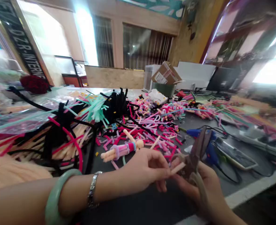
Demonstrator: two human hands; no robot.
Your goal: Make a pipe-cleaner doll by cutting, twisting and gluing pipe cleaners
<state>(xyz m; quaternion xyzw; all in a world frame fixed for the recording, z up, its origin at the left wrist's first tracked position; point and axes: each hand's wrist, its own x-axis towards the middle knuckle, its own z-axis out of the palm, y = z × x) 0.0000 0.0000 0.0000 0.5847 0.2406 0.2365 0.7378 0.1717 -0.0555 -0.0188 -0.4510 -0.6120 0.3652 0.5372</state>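
My left hand (143, 170), with a green bangle and a silver bracelet on its wrist, pinches a short beige pipe cleaner piece (178, 168) at its near end. Around a pair of scissors (196, 153) my right hand (208, 184) is closed, the blades pointing up and away. Fingertips of the right hand are close to the beige piece; whether they grip it too is unclear. Just beyond the left hand lies a doll figure made of pipe cleaners (126, 148), beige with pink and lilac parts.
Cut pink and lilac pipe cleaner pieces (152, 125) cover the table's middle. Bundles of black (119, 104) and mint (97, 107) stems lie behind, beige stems (81, 140) to the left. At right are a blue glue gun (210, 153), a phone (236, 154) and cables. A cardboard box (167, 73) stands behind.
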